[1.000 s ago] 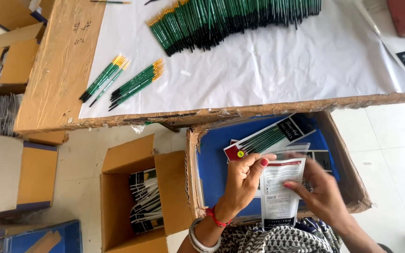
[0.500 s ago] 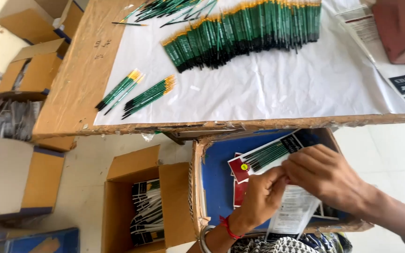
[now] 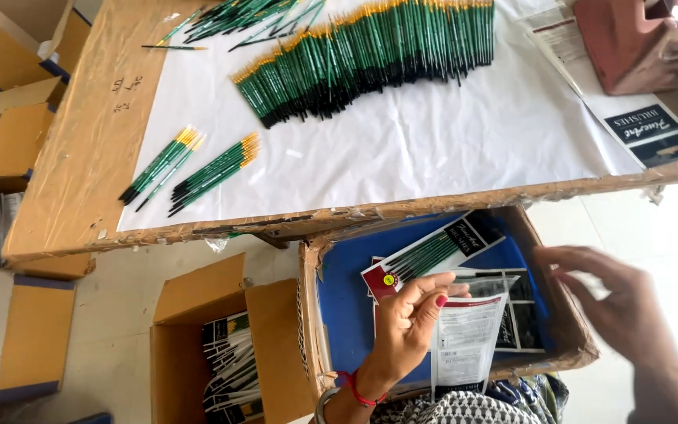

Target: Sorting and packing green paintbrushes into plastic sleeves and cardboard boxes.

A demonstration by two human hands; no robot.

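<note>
Left hand [image 3: 410,326] is pinching a clear printed sleeve [image 3: 464,338] over the blue-lined box [image 3: 339,314] at lower centre, right hand [image 3: 614,302] hovering spread and empty, while many loose brushes [image 3: 370,59] are waiting on the counter [image 3: 80,157].

Bright, even daylight fills the frame, shadows soft and faint. The white sheet [image 3: 402,157] in the upper middle glares slightly. The right hand [image 3: 621,302] at lower right is motion-blurred; the rest is sharp
</note>
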